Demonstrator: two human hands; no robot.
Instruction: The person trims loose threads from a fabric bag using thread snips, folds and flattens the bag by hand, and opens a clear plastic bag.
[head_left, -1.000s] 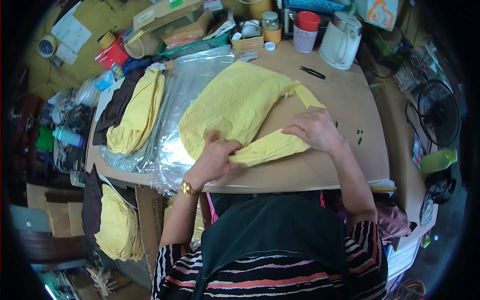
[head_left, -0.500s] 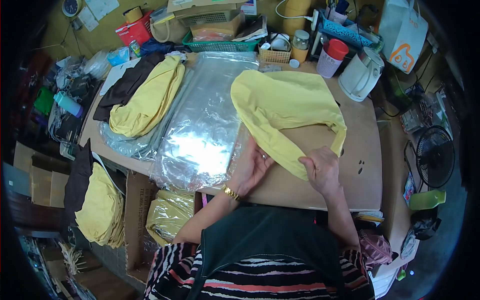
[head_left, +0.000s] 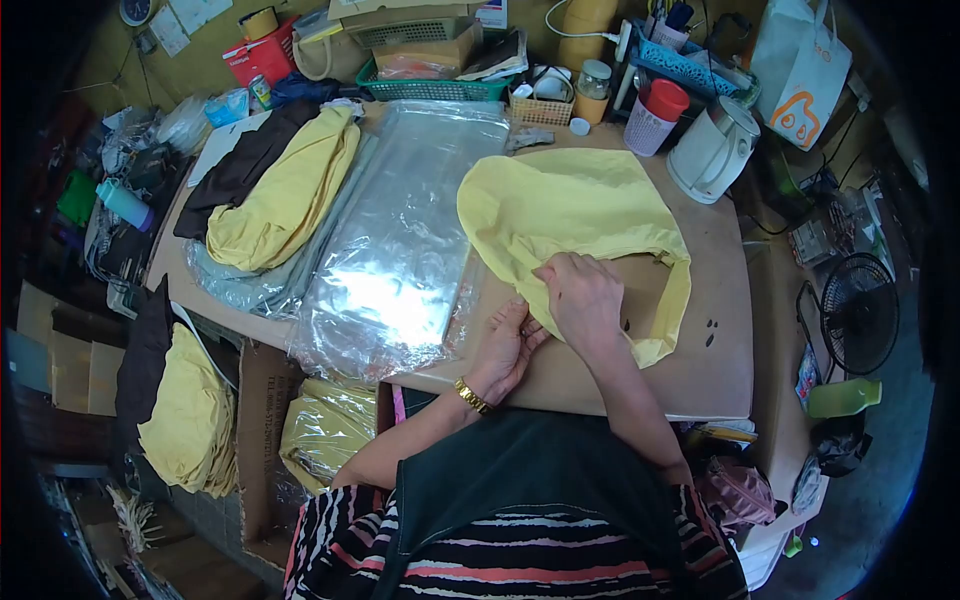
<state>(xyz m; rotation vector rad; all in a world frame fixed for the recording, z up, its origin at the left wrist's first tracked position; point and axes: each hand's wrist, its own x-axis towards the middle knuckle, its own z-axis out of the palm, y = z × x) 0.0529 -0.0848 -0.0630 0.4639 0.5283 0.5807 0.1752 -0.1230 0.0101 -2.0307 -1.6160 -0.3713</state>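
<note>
Yellow cloth bag (head_left: 590, 190) — strap looped, body flat-ish.

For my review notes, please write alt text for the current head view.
A person's left hand and right hand touch the strap of a yellow cloth bag on a brown table. To its left lie clear plastic sheets and folded yellow cloth; a white kettle stands at the back right.
</note>
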